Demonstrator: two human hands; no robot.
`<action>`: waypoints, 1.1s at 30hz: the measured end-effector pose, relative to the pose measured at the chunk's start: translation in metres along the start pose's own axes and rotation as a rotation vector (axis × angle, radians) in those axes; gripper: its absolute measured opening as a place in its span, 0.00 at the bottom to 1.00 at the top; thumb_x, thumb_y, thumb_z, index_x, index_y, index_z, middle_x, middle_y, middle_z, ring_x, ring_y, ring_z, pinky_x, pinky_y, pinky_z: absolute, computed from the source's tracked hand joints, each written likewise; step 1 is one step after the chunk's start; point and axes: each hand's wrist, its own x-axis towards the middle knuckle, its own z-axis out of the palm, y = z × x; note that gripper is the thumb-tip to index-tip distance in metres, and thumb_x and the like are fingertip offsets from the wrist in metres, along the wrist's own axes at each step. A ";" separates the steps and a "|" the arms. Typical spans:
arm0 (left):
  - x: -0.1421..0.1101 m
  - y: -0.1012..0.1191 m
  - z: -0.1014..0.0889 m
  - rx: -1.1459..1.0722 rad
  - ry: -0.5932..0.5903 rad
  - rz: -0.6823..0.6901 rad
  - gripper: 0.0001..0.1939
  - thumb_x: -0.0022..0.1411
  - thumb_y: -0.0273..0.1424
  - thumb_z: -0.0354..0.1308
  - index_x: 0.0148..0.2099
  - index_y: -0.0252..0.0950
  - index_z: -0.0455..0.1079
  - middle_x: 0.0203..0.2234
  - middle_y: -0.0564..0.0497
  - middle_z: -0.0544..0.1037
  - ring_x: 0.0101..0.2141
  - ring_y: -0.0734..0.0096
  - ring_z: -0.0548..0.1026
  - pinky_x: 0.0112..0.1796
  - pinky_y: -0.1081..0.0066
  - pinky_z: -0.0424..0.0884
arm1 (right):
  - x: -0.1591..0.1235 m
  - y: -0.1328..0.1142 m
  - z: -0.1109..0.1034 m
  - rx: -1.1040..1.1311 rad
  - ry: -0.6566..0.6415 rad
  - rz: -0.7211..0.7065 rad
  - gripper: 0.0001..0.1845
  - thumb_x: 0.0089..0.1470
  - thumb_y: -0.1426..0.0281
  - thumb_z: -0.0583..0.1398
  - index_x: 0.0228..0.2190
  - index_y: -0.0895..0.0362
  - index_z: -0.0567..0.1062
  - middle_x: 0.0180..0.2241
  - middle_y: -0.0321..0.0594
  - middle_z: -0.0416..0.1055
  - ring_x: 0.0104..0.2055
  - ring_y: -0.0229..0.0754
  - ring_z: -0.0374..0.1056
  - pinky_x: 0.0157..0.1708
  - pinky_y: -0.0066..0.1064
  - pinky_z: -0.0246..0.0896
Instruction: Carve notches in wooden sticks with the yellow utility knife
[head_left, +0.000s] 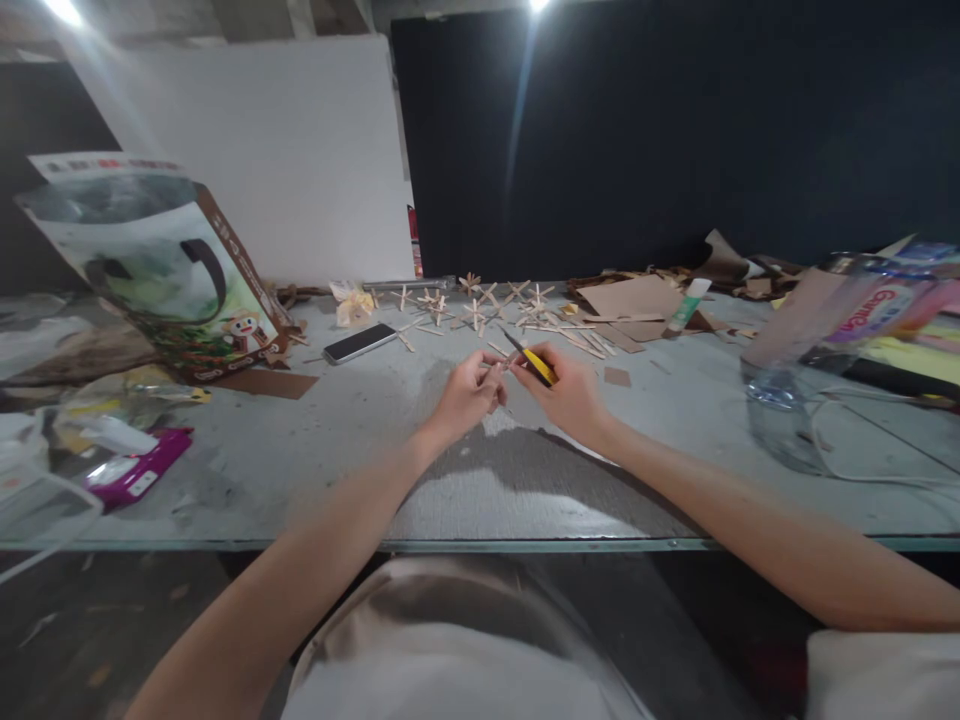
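Observation:
My left hand point(474, 392) is closed in a pinch around a small thin wooden stick point(495, 348), mostly hidden by the fingers. Close beside it, my right hand point(568, 388) grips a yellow and black utility knife point(538, 368) whose dark tip points up and to the left. The fingertips of both hands almost meet above the table point(360, 470). Just beyond them lie several loose wooden sticks point(585, 342) and star-shaped pieces of crossed sticks point(474, 316).
A phone point(360, 344) lies left of the sticks. Further left stand a large printed bag point(172, 280) and a purple tissue pack point(142, 470). Cardboard pieces point(630, 298), a glue stick point(688, 304) and a clear plastic bottle point(780, 420) are on the right.

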 end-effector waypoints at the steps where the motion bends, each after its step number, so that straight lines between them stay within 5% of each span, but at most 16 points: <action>1: 0.000 0.001 0.000 0.003 -0.013 -0.009 0.16 0.70 0.48 0.58 0.41 0.41 0.64 0.17 0.57 0.74 0.15 0.74 0.65 0.20 0.73 0.59 | 0.000 0.002 0.000 -0.022 -0.006 -0.022 0.17 0.63 0.53 0.62 0.39 0.54 0.77 0.36 0.44 0.79 0.36 0.47 0.74 0.38 0.36 0.66; 14: -0.002 0.013 -0.001 0.114 -0.009 -0.134 0.12 0.70 0.41 0.56 0.39 0.39 0.65 0.17 0.60 0.70 0.16 0.78 0.62 0.23 0.73 0.57 | 0.002 0.023 -0.003 -0.214 -0.095 -0.304 0.15 0.70 0.58 0.57 0.43 0.53 0.79 0.39 0.47 0.81 0.39 0.49 0.76 0.39 0.35 0.68; 33: 0.002 0.008 -0.003 0.189 0.009 -0.112 0.05 0.65 0.33 0.56 0.39 0.37 0.69 0.14 0.59 0.70 0.15 0.76 0.64 0.24 0.74 0.60 | 0.005 0.017 -0.001 -0.272 -0.274 -0.059 0.11 0.70 0.61 0.56 0.41 0.54 0.74 0.39 0.47 0.80 0.39 0.50 0.75 0.36 0.34 0.60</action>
